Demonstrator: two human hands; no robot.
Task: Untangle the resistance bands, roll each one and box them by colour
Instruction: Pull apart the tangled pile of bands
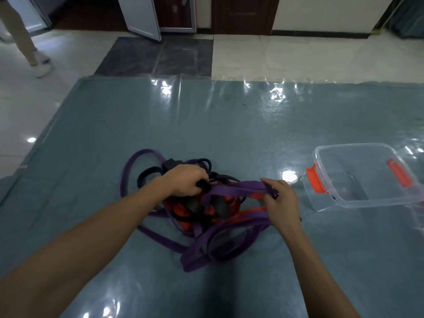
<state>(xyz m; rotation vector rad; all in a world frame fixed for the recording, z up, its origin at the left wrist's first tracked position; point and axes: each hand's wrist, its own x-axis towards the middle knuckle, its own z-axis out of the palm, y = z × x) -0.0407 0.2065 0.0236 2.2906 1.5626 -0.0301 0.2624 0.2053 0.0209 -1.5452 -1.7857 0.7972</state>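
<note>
A purple flat band [238, 188] is pinched by the right hand [283, 200]; a black band [203, 185] is gripped in the curled left hand [185, 182]. The tangle [206, 211] lies between and below both sets of fingers (soft, limp, probably stretchy) and is best taken at a free loop.

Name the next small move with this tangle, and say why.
Probably draw the purple band rightward with the right hand while the left hand holds the black tube down: its loops are tangled with the red band.
</note>
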